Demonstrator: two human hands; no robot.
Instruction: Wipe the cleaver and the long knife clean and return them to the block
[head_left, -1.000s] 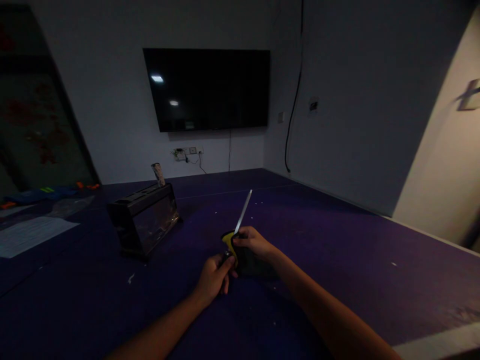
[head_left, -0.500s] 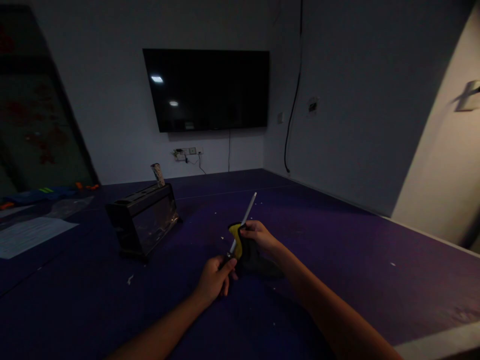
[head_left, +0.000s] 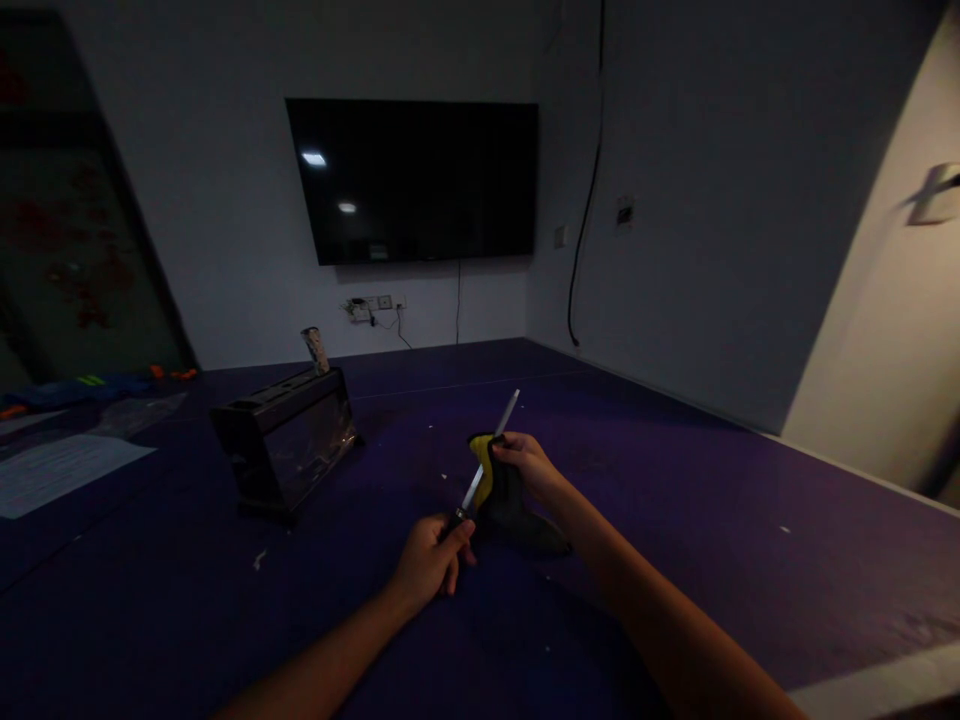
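My left hand [head_left: 433, 560] is closed around the dark handle of a slim, pale metal rod [head_left: 472, 492], which slants up and away to the right. Whether the rod is round or a narrow blade, I cannot tell. My right hand [head_left: 527, 462] pinches a two-sided cloth [head_left: 514, 510], yellow on one face and dark grey on the other, against the rod's upper half. The rod's tip sticks out beyond the fingers. The cloth's grey part hangs below my right hand to the purple surface [head_left: 675, 560].
To the left stands a black knife block [head_left: 292, 440] with a patterned handle [head_left: 315, 350] rising from it. Further left lie a printed sheet [head_left: 71, 470] and clear plastic [head_left: 142, 412]. White scraps [head_left: 259, 560] dot the surface. A television [head_left: 420, 180] hangs on the far wall.
My right hand and the cloth have slid slightly up the rod, towards its tip, baring more metal above the handle. My left hand has stayed nearly still.
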